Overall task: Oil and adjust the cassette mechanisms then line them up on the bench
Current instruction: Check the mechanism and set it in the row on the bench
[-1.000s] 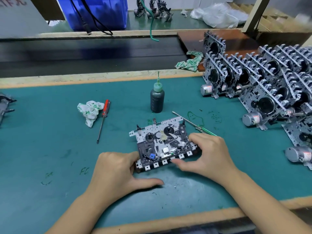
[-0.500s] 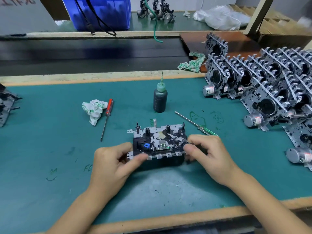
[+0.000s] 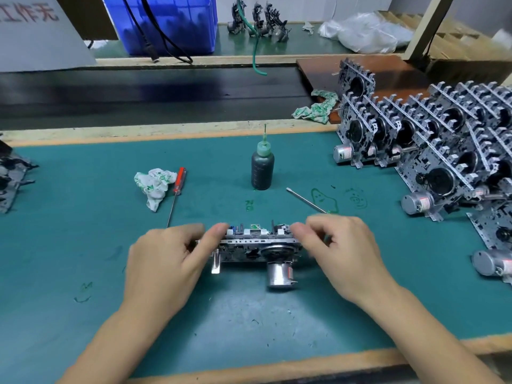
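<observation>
A cassette mechanism [image 3: 257,246] stands tipped on its edge on the green bench mat [image 3: 83,245], its underside and silver motor [image 3: 279,274] facing me. My left hand [image 3: 169,256] grips its left end with thumb and fingers. At the right end, my right hand [image 3: 340,245] holds it the same way. A dark oil bottle [image 3: 262,167] with a green needle cap stands upright behind it. Several finished mechanisms [image 3: 432,139] lean in rows at the right.
A red-handled screwdriver [image 3: 176,189] lies beside a crumpled rag [image 3: 153,185] at the left. A green-handled screwdriver [image 3: 306,200] lies behind my right hand. More mechanism parts [image 3: 12,176] sit at the left edge. A blue crate [image 3: 166,20] stands behind a dark conveyor belt [image 3: 152,92].
Both hands have tilted the mechanism up from lying flat, face up, onto its edge. Its underside and motor now face me.
</observation>
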{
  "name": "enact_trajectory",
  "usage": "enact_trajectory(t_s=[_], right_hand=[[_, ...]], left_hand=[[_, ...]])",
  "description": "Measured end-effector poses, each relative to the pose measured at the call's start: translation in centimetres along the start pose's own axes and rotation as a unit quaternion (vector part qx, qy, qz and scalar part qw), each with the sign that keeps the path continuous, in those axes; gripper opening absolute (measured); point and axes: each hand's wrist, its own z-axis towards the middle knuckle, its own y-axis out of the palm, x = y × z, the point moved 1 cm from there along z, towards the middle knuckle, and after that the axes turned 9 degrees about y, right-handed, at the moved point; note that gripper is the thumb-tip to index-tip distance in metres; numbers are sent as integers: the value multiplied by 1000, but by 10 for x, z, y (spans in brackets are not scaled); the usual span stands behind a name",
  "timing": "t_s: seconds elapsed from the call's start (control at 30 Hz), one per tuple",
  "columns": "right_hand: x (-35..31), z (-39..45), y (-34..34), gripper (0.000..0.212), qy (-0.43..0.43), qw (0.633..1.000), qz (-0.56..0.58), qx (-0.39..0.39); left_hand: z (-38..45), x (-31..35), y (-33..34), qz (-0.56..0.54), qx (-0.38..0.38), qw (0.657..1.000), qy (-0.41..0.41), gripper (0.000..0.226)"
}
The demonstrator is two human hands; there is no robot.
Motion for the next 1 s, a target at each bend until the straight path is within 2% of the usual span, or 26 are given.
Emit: enact_trajectory(t_s=[0.03,0.07,0.13,0.27,0.33,0.73,0.83,1.0], right_hand=[[2,2,-3,50,-16,1000,-4,-13],[2,4,-4,42,-29,998,6,-51],[4,5,-2,46,-57,989,48,-126],[2,9,6,33,-88,975,152,-138],[2,10,7,31,-77,970,176,-147],[3,13,12,29,-41,959,237,-148],[2,16,8,28,-35,958,229,-168],[1,11,9,30,-31,953,249,-169]], left_hand=[[3,2,-4,59,16,998,22,76],[5,5,-7,72,35,996,48,68],[10,15,-8,17,53,992,114,54],[20,35,1,-104,-24,973,203,25],[24,38,6,-114,-56,969,214,21],[27,35,11,-117,-39,971,206,22],[28,35,11,-148,-51,967,201,14],[29,32,8,-170,-76,963,195,15]])
